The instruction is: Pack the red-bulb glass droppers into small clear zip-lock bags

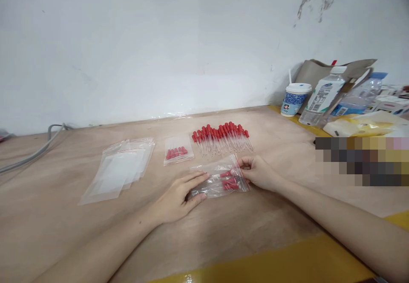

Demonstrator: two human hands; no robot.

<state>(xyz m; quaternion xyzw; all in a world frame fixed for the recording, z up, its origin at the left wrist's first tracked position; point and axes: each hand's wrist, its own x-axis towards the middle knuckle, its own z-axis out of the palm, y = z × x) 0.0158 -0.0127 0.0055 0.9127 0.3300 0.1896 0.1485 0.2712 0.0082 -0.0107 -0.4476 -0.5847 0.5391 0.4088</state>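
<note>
A clear zip bag [211,185] lies flat in front of me, its red-lined mouth facing right. Inside it are several red bulbs [230,183], grouped near the mouth. My left hand [182,193] rests on the bag's closed end with fingers and thumb spread. At the mouth, my right hand [255,172] has its fingertips pinched just inside, by a red-bulbed dropper [225,174] pointing left. Its fingers partly hide that dropper. Behind the bag lies a row of droppers [220,136] with red bulbs and clear stems.
A filled zip bag [179,150] with red-bulbed droppers lies behind my left hand. Flat bags [119,168] overlap on the left, near a grey cable [38,151]. On the right stand a paper cup [293,99], a plastic bottle [324,97] and other packaging.
</note>
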